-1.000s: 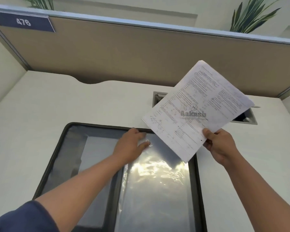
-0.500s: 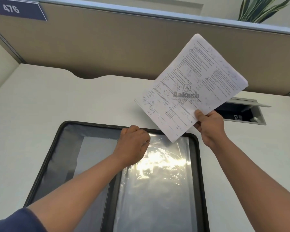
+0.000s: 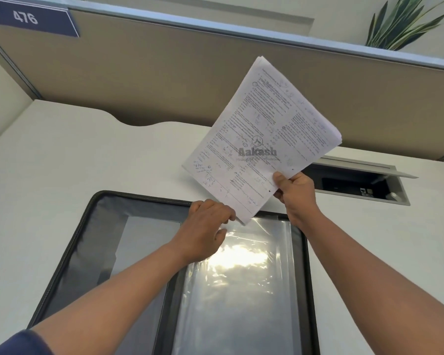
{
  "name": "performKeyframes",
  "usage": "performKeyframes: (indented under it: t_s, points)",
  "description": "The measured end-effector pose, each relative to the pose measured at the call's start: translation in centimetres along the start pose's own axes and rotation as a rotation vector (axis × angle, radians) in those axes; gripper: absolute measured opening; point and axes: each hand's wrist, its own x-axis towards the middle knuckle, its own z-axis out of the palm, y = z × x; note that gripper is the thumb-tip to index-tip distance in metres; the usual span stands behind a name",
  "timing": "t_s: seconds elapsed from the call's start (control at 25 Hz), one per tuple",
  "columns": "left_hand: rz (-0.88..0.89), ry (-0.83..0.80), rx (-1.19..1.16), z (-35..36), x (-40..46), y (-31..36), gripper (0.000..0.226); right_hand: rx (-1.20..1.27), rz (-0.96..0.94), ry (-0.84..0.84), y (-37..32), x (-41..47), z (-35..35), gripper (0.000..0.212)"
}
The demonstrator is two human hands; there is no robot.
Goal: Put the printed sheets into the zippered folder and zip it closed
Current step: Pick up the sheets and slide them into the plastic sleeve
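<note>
My white desk (image 3: pixel 62 162) meets a tan partition (image 3: pixel 164 80); numbered sign (image 3: pixel 28 19) far left, plant (image 3: pixel 405 24) and open cable box (image 3: pixel 356 183) right.

Single head view: your camera looked forward and down from above your forearms, close behind both hands, toward the partition (image 3: pixel 164 80) past your right hand (image 3: pixel 296 193). No second view.

The right hand (image 3: pixel 296 192) holds white printed sheets (image 3: pixel 263 139) above the open black zippered folder (image 3: pixel 92 242), where the left hand (image 3: pixel 205 229) pinches a clear plastic sleeve (image 3: pixel 241 290).
</note>
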Motion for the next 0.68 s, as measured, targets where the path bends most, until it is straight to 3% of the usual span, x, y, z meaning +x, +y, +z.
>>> performKeyframes:
  t_s: [0.2, 0.44, 0.52, 0.68]
  points:
    - [0.016, 0.026, 0.014, 0.0, -0.1, 0.1, 0.039, -0.013, 0.05, -0.063, 0.4, -0.1, -2.0, 0.017]
    - [0.051, 0.141, 0.194, -0.6, 0.1, -0.3, 0.038, -0.144, 0.084, -0.107, 1.1, -0.3, -3.9, 0.017]
    - [-0.004, 0.151, 0.199, -1.1, 0.6, -0.4, 0.036, -0.142, 0.096, -0.11, 1.2, -0.1, -4.4, 0.017]
    - [-0.298, 0.203, -0.065, -2.2, 2.4, -0.9, 0.029, -0.138, 0.124, -0.149, 1.3, 0.3, -5.4, 0.017]
